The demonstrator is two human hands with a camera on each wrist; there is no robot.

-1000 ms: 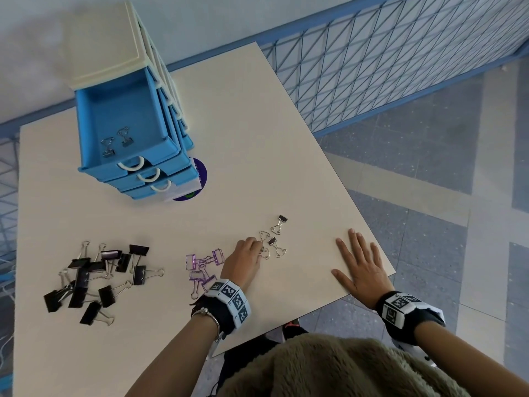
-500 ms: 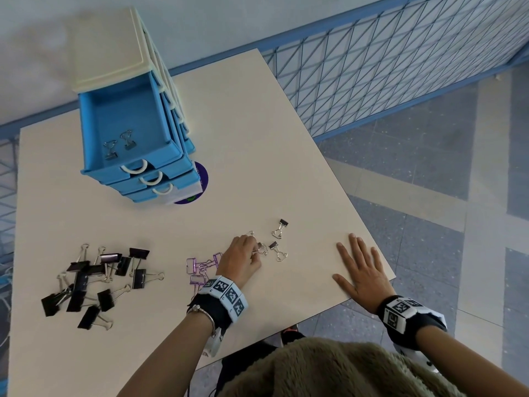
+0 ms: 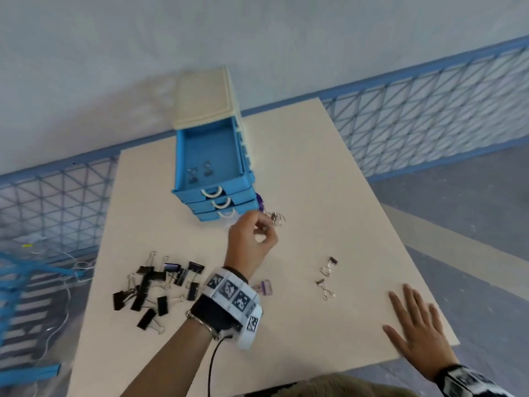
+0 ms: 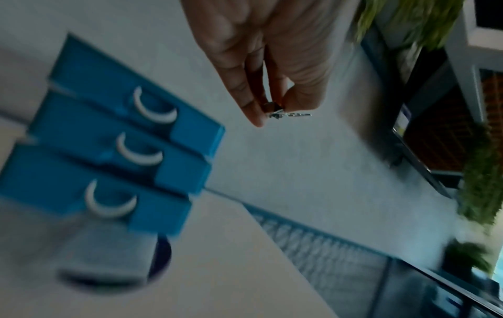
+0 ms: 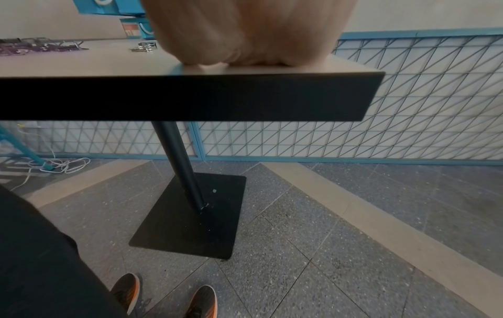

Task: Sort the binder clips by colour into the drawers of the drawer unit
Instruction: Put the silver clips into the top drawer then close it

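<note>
My left hand (image 3: pixel 257 236) is raised over the table and pinches a small silver binder clip (image 3: pixel 277 219) between thumb and fingers, just right of the drawer fronts; the left wrist view shows the same silver binder clip (image 4: pixel 277 111) at the fingertips. The blue drawer unit (image 3: pixel 213 156) stands at the back with its top drawer pulled out, two small clips (image 3: pixel 200 171) inside. Two more small silver clips (image 3: pixel 326 277) lie on the table. A pile of black clips (image 3: pixel 160 287) lies left; a purple clip (image 3: pixel 264 286) peeks out beside my wrist. My right hand (image 3: pixel 416 328) lies flat near the table's right corner.
The beige table (image 3: pixel 315 196) ends close to my right hand, with tiled floor below. A blue wire fence (image 3: pixel 429 121) runs behind and to the left. The right wrist view shows the table's black pedestal (image 5: pixel 185 172) and my shoes.
My left hand has left the small clips, lifting one, and moved up toward the drawer unit. My head has swung left. The right hand stays flat on the table.
</note>
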